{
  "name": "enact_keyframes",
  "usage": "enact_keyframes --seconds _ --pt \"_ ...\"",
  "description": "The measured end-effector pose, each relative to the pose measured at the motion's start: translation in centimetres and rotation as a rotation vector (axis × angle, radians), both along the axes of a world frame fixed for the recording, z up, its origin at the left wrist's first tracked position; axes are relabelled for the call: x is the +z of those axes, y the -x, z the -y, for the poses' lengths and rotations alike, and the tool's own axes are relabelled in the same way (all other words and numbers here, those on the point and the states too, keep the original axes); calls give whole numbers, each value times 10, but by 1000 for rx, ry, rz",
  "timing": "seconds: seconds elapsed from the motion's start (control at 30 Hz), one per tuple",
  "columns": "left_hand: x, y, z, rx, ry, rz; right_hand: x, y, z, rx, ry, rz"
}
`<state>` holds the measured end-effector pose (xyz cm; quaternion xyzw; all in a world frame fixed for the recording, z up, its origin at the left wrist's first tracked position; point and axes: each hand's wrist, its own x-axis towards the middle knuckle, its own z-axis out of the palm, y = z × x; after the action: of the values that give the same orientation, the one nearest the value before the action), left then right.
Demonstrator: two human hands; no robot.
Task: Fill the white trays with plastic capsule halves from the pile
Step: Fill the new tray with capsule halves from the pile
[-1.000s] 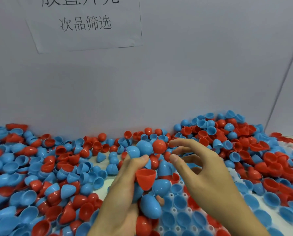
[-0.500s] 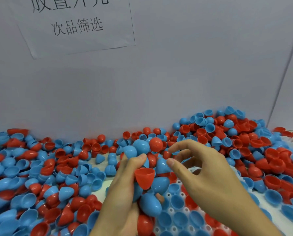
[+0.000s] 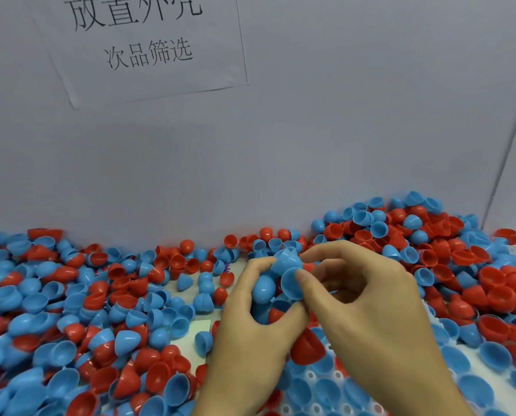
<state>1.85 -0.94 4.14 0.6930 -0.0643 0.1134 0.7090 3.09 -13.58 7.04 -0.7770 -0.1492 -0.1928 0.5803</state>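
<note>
Both of your hands had come together since a second earlier: the red half that your left hand had held up was gone from your fingertips, and a blue one sat between the two hands instead.

Across the whole table the pile of capsule halves lay spread, red and blue mixed, banked highest against the grey wall at the right, under the taped paper sign. At the lower right the white tray showed only in patches, most of its visible sockets already holding blue halves, open side up, with loose halves lying over its far edge.

Your left hand was curled round a clutch of halves, blue ones on top and red showing lower down. Your right hand pinched the rim of one blue capsule half between thumb and forefinger, touching the clutch in your left.

By my judgement you were drawing a single half off that handful to seat it. To do it well, you needed to keep the pinch on the rim, since the dome is smooth and would slip. You needed to check that no second half was nested inside it. Then turn the opening upward and press it into an empty socket, not onto a filled one. Your left hand should have held its stock loosely enough that nothing spilled onto the tray.
</note>
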Motion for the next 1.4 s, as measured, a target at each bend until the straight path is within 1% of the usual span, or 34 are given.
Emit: enact_keyframes --seconds 0.23,0.47,0.8,0.97,1.13,1.27,1.33,1.4 --pt "-6 -3 -1 -13 25 -6 0 1 -3 -12 14 20" --pt "-9 -5 -3 -37 130 -34 -1 2 -4 -23 13 -1" --pt "-12 -5 -5 -180 195 -106 0 0 -3 -148 -18 -35" --pt "-13 -4 -5 -185 245 -134 1 0 0 -229 -79 -36" --pt "-11 -4 -3 -165 338 -174 -1 0 0 -290 -41 -22" --pt "-10 -5 -4 -111 463 -219 -3 -4 7 -302 -106 -41" --pt "-10 -5 -5 -69 542 -229 -2 -5 13 -286 -197 -89" --pt "-8 -4 -8 -51 581 -218 -3 -8 21 -237 -287 -161"
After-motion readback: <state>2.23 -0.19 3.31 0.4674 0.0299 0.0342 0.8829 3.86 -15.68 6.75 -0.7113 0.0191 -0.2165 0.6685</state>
